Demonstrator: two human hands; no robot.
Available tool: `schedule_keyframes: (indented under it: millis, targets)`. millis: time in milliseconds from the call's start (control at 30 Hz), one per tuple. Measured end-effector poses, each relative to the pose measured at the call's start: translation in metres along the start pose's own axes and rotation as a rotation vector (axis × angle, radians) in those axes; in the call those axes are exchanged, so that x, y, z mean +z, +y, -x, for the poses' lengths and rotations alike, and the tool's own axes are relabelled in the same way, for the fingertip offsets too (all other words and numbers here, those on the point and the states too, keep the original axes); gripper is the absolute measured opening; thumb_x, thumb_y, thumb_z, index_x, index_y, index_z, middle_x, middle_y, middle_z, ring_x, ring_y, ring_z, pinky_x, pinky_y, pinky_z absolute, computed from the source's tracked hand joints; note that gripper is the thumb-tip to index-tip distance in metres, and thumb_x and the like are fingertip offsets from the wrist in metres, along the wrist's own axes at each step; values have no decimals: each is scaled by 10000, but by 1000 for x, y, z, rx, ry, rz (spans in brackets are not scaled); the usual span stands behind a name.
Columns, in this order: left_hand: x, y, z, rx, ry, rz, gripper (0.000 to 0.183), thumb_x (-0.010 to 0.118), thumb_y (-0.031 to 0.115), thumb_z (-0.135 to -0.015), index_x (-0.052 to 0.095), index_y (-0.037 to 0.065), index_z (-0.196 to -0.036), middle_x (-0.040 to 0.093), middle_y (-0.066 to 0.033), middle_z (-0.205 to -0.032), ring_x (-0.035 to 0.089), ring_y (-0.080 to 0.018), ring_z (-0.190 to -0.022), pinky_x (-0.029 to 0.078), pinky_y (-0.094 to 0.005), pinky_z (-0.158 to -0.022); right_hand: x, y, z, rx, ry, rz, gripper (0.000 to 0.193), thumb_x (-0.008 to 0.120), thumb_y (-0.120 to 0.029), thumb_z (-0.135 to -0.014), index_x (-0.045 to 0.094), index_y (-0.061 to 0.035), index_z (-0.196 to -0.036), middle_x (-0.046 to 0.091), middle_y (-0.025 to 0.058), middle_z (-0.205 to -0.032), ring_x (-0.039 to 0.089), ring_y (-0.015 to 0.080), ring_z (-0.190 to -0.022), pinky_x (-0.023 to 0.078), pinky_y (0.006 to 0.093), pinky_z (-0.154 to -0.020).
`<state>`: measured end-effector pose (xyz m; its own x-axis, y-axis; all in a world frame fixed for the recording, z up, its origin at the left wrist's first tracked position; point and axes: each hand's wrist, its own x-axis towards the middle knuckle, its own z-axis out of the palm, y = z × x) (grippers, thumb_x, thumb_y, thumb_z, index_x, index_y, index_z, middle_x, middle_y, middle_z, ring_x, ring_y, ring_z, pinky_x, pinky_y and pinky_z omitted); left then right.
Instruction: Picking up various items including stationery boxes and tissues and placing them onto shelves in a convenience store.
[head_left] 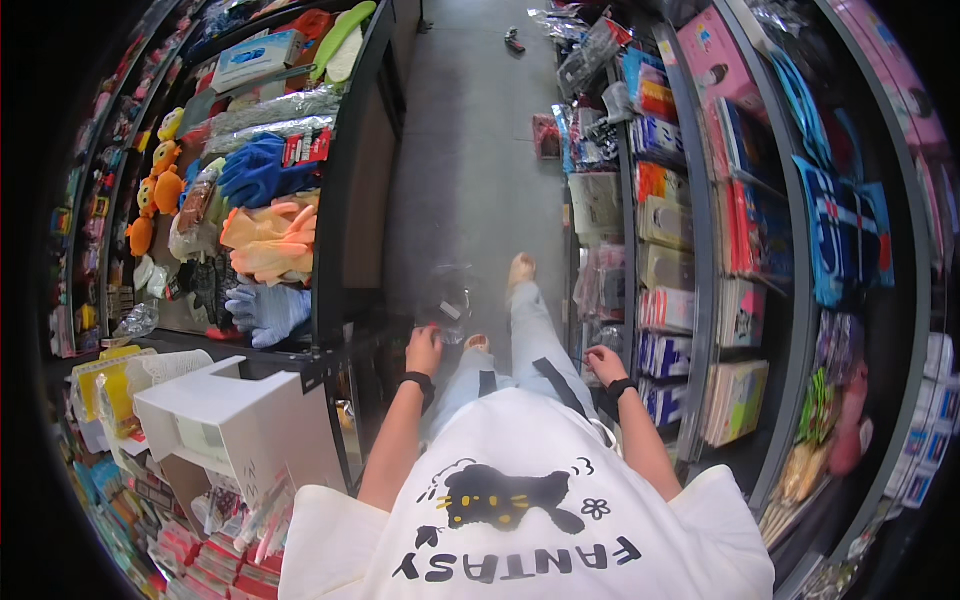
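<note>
My left hand (424, 350) hangs beside my left thigh, near the dark shelf on the left. Its fingers are loosely bent, with no object visible in them. Just ahead of it in the picture is a clear plastic packet (453, 310) with a white label; whether the two touch, I cannot tell. My right hand (605, 366) is by my right hip, close to the shelves of packaged goods, its fingers slightly bent and apart, holding nothing. A black band circles each wrist.
A grey-floored aisle (470, 150) runs ahead between shelves. Blue gloves (262, 170) and orange gloves (272, 240) lie on the left shelf, near a white box-shaped stand (225, 405). Packaged goods (665, 235) fill the right racks. A small dark object (514, 41) lies far along the floor.
</note>
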<state>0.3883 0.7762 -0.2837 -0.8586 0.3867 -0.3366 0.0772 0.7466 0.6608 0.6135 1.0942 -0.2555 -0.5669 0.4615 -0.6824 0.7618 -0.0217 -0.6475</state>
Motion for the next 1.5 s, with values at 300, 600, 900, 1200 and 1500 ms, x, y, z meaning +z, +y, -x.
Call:
schedule_keyframes:
  millis: [300, 600, 900, 1200, 1500]
  targets:
    - [-25, 34, -70, -169, 61, 1, 194, 529, 123, -799, 602, 87, -974, 543, -135, -1044, 541, -320, -962, 443, -381, -837, -19, -68, -121, -49, -15, 17, 172, 476, -66, -852, 563, 28, -967, 627, 110, -830, 593, 150, -661, 482, 266, -611]
    - [-51, 62, -161, -443, 155, -45, 223, 509, 195, -801, 609, 119, -986, 553, -128, -1034, 546, -325, -953, 435, -425, -828, -62, -168, -326, -9, -188, 29, 182, 473, -92, -867, 564, 3, -992, 626, 112, -798, 620, 185, -643, 501, 292, -547]
    - [-95, 135, -280, -305, 261, -49, 194, 535, 146, -781, 629, 89, -941, 560, -150, -1006, 549, -315, -951, 440, -394, -849, -47, -300, -443, -45, -270, 70, 201, 448, -105, -868, 548, -15, -1017, 647, 94, -885, 623, 161, -658, 472, 261, -532]
    - [-122, 177, -440, -82, 364, 41, 206, 548, 156, -781, 613, 108, -970, 558, -128, -1023, 553, -317, -929, 447, -416, -810, -34, -464, -529, -258, -372, 201, 227, 477, -124, -861, 563, 19, -1014, 636, 109, -902, 618, 172, -749, 490, 277, -646]
    - [-206, 294, -658, 293, 446, 88, 221, 564, 113, -758, 599, 96, -975, 548, -98, -1045, 516, -287, -995, 407, -406, -844, -61, -636, -606, -344, -328, 270, 255, 482, -145, -842, 574, 8, -1023, 643, 96, -887, 616, 152, -746, 487, 288, -675]
